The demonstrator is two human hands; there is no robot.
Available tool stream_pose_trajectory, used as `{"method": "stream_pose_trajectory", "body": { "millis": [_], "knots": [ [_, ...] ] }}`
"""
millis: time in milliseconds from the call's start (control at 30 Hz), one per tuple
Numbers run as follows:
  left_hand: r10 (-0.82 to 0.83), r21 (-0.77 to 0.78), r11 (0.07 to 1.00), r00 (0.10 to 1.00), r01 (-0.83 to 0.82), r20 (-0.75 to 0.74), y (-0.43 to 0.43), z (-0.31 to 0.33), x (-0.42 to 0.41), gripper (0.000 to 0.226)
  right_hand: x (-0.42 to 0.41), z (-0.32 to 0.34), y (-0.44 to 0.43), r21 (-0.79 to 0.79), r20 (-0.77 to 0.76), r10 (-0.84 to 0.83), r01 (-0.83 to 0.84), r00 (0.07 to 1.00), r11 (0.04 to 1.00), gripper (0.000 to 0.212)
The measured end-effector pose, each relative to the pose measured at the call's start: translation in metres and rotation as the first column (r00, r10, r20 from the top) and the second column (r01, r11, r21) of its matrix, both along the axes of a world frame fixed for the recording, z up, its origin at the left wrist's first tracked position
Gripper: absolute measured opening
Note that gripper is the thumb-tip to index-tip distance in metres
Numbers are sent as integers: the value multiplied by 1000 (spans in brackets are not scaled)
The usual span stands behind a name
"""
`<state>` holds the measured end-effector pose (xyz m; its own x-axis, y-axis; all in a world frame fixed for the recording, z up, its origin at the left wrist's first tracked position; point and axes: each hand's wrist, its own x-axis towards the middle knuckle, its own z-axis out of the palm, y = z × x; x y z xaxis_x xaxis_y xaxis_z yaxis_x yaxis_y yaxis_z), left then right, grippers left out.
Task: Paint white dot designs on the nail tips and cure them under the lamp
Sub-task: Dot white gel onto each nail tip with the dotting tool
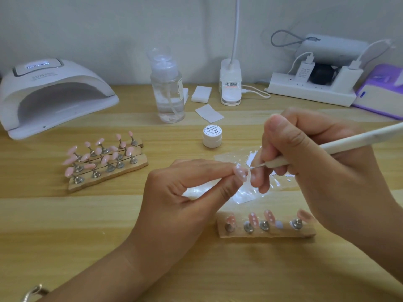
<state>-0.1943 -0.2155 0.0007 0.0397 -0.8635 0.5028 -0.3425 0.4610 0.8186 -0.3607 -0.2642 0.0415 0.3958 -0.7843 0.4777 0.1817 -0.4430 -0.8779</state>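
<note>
Dotting step: left hand [185,192] fingers pinch a pink nail tip [239,173]; right hand [305,153] fingers pinch the dotting pen [327,147], its point just beside the tip. Next, steady placement.

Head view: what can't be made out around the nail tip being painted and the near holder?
Head view:
- The held nail tip: underside hidden by fingers of the left hand.
- The dotting pen: tip too small to tell if it touches the nail; far end cut off by the right edge.
- The rightmost nail tip on the near wooden holder: partly covered by the right hand; dots cannot be judged.
- The white jar: label blurred.
</note>
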Motion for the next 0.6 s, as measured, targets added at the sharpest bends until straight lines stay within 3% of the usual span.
{"method": "stream_pose_trajectory", "body": {
  "millis": [333, 500, 600],
  "knots": [
    [14, 20, 1000, 1000, -13, -18, 0, -2, 1, 10, -4, 12, -5, -75, 24, -101, 103, 995, 992, 34],
    [-17, 23, 1000, 998, 18, -56, 0, -2, 1, 6, -5, 15, -5, -102, -2, -251, 249, 968, 963, 39],
    [11, 27, 1000, 999, -10, -42, 1, -1, 1, 7, -7, 12, -7, -115, -23, -302, 298, 953, 948, 29]
  ]
}}
